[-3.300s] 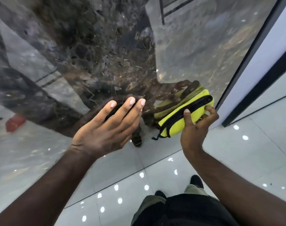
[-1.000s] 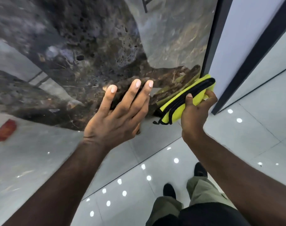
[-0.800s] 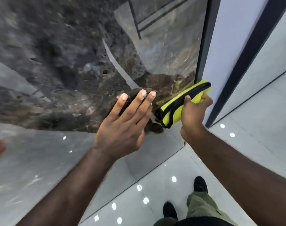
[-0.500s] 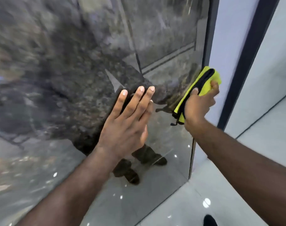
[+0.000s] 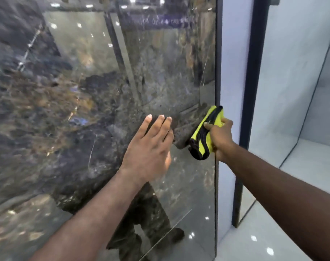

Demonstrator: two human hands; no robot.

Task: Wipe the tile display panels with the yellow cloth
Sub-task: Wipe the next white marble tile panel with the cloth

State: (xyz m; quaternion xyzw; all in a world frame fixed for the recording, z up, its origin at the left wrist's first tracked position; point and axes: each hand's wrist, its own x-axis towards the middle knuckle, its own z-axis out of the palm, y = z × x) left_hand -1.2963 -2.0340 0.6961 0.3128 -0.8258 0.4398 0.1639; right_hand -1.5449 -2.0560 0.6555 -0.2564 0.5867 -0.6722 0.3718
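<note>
Glossy dark marble fills most of the head view, so that's one big tile display panel, mirror-shiny enough to show the person's two legs in it low down. Off to the right I count two dark vertical frame strips with a white strip between them, then one pale tile panel past that, and shiny white floor with little light spots at the bottom right. Two hands in shot. Left hand lies flat on the dark panel, fingers straight and close together, gripping nothing. Right hand has its fingers and thumb curled around the one yellow cloth, which is folded up with black edging and pushed against the dark panel right at its right edge, about halfway up the frame. The cloth sits just beside the left hand's fingertips but not touching them. Both forearms are bare and come in from the bottom.
</note>
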